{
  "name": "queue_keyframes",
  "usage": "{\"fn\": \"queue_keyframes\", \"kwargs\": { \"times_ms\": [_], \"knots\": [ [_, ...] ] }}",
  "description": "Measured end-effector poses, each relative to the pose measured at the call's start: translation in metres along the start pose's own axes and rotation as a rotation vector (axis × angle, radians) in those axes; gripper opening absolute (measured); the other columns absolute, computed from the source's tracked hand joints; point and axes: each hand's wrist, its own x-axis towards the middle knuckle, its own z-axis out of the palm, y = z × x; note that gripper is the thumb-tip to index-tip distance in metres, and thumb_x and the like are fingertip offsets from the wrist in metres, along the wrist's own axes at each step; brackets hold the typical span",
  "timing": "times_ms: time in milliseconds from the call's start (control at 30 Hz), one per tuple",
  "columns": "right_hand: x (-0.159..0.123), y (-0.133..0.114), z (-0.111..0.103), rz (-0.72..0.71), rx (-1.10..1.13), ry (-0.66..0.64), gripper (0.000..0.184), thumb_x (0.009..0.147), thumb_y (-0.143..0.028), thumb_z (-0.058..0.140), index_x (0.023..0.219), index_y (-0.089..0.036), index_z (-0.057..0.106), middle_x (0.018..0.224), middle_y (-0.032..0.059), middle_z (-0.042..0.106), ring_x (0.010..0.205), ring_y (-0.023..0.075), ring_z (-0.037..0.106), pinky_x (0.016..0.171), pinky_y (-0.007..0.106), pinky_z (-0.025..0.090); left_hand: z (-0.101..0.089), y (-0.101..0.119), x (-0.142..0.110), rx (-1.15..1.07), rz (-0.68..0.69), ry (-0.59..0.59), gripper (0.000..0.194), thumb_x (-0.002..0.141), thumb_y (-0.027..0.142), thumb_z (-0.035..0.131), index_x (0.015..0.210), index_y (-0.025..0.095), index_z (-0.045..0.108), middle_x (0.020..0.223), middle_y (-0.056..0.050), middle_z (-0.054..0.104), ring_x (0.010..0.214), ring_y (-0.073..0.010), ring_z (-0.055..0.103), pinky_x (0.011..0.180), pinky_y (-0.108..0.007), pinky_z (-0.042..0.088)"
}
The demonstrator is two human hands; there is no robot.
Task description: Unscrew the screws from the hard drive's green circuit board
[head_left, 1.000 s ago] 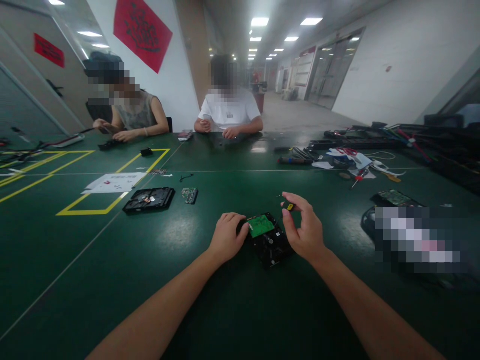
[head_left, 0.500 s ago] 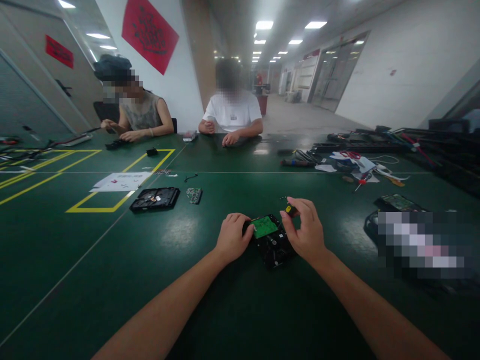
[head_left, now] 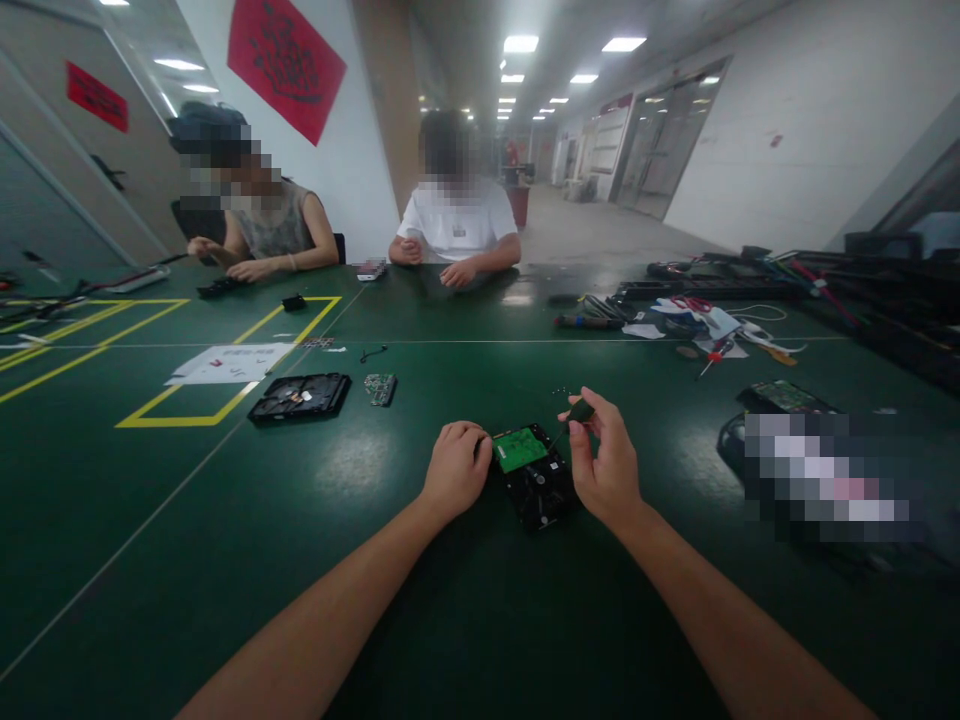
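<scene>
hard drive [head_left: 538, 482] lies lower centre of frame, green board [head_left: 520, 451] up; left hand [head_left: 459, 466] curls at its left edge, grip unclear, likely steadying it; right hand [head_left: 606, 452] pinches a screwdriver [head_left: 580, 411], shaft slanting down, presumably for control.

Over my remote feed, I'd call this an electronics workshop in an office-like building. The green table [head_left: 525, 620] carries a black drive [head_left: 534, 478], a loose circuit board [head_left: 381, 389], a red-handled tool [head_left: 714, 358] and yellow outlines [head_left: 165, 424]; two people [head_left: 459, 228] sit at its far side. Beyond the table I see a long hall [head_left: 585, 220] with ceiling lights [head_left: 624, 44], glass doors [head_left: 666, 140] and a red poster [head_left: 286, 68] on a pillar [head_left: 352, 185].
</scene>
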Motion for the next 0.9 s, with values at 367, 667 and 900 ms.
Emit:
{"fn": "queue_keyframes", "kwargs": {
  "times_ms": [367,667,900],
  "knots": [
    [0.003,-0.002,0.002,-0.033,-0.068,-0.020,0.058,0.104,-0.020,0.051,0.158,-0.033,0.035,0.135,0.0122,0.060,0.113,0.0273,0.066,0.095,0.054,0.059,-0.001,0.003,-0.001,0.018,-0.019,0.023,0.023,0.095,0.042,0.067,0.105,0.021,0.072,0.111,-0.010,0.067,0.113,-0.0302,0.059,0.100,-0.049,0.051],
    [0.007,-0.004,-0.002,-0.141,-0.203,0.075,0.060,0.095,-0.022,0.069,0.149,-0.033,0.045,0.117,0.0089,0.060,0.095,0.0247,0.064,0.079,0.046,0.061,0.000,0.004,-0.001,0.039,-0.012,0.022,0.022,0.097,0.038,0.063,0.109,0.021,0.071,0.113,-0.010,0.065,0.115,-0.0307,0.057,0.102,-0.051,0.051],
    [0.000,-0.005,-0.005,-0.025,-0.109,0.015,0.057,0.099,-0.020,0.060,0.152,-0.032,0.042,0.126,0.0099,0.064,0.105,0.0260,0.069,0.094,0.051,0.058,-0.010,0.027,-0.009,0.007,0.188,0.008,0.035,0.099,0.037,0.058,0.130,0.020,0.062,0.136,-0.013,0.057,0.133,-0.0309,0.049,0.114,-0.052,0.044]
  ]
}}
